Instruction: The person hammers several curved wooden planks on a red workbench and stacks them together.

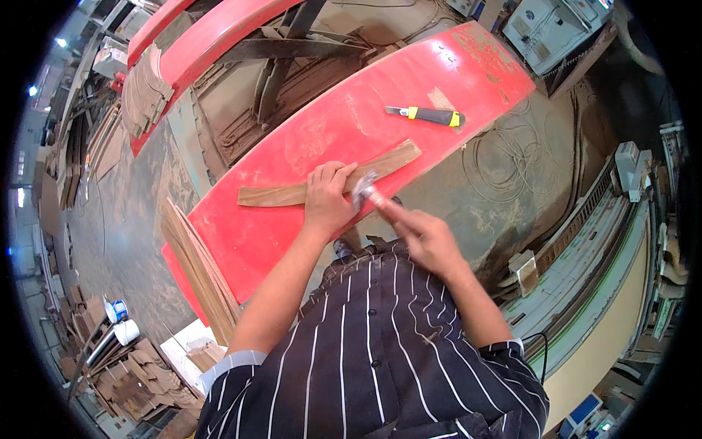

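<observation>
A curved strip of brown wood [274, 195] lies across the red tabletop [307, 139]. My left hand [329, 196] is closed over the middle of the strip and presses it against the top. In my right hand [431, 240] is a hammer [363, 189], gripped by its handle. Its metal head, a little blurred, is over the strip's near edge, just right of my left fingers; whether it touches the wood I cannot tell. Farther off on the red surface rests a utility knife [425, 115] with a black and yellow handle, its blade end toward the left.
Long wood strips [194, 256] lean at the table's left end. A coiled cable [504, 164] lies on the floor to the right, beside a long green-grey machine [585, 271]. Behind the table stand a red curved frame [212, 36] and dark beams [292, 50]. Wood offcuts [139, 380] are piled lower left.
</observation>
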Available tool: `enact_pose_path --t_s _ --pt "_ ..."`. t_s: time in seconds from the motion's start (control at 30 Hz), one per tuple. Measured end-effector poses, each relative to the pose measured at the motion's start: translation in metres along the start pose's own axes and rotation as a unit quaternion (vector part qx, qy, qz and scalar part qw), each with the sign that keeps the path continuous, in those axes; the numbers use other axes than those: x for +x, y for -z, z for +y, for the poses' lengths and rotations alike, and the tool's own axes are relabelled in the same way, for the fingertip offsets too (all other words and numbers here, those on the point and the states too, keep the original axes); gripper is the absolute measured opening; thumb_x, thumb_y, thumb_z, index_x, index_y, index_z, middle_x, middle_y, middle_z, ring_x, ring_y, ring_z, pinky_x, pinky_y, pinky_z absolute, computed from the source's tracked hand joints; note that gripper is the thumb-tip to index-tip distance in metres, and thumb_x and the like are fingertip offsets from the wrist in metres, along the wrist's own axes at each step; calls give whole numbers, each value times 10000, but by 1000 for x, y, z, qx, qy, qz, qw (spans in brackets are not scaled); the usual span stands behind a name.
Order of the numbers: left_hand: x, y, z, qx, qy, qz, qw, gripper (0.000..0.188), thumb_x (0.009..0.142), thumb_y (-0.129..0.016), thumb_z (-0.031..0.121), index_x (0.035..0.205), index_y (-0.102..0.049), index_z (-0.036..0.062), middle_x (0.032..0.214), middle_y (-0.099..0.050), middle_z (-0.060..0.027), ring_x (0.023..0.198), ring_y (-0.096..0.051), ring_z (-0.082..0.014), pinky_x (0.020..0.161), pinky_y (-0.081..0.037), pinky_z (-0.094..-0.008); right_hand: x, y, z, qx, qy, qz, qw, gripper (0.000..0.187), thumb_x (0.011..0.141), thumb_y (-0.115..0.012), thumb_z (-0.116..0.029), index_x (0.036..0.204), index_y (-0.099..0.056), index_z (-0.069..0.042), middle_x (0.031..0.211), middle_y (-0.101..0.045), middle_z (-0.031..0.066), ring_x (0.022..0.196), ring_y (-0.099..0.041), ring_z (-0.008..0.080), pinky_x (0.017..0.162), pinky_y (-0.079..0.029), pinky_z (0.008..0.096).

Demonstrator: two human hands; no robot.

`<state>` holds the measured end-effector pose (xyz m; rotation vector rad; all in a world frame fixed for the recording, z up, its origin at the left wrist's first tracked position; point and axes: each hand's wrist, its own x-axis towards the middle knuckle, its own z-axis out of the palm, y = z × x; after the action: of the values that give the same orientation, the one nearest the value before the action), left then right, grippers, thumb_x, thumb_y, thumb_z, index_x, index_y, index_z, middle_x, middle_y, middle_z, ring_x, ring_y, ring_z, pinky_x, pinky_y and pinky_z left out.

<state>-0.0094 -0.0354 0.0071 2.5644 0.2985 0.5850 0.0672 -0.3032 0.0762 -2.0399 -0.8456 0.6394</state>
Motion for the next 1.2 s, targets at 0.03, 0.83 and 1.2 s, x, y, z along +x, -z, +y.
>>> enact_pose_path --t_s 0.03,0.83,1.2 --pt "-1 -1 1 -2 4 4 1000 492 875 -901 218 1339 -806 86 1294 -718 -111 1257 -666 -343 1088 -529 -497 -1 -9 40 1 37 98 994 600 1041 -701 -5 1606 -748 -202 1106 -798 261 998 -782 446 937 -627 465" --pt "0 -4 0 6 -2 13 1000 511 866 -892 246 1346 -791 101 1255 -720 -107 1228 -670 -345 1092 -533 -511 5 65 66 59 -120 250 959 480 1207 -689 -189 1679 -672 -105 1484 -818 230 1369 -748 185 1156 -575 359" --pt "0 -1 4 35 -2 -1 999 530 896 -868 290 1382 -771 100 1298 -697 -107 1294 -648 -343 1131 -506 -511 -5 6 23 31 -46 109 992 477 1092 -780 -177 1563 -757 -105 1338 -826 278 1231 -811 463 1024 -648 487"
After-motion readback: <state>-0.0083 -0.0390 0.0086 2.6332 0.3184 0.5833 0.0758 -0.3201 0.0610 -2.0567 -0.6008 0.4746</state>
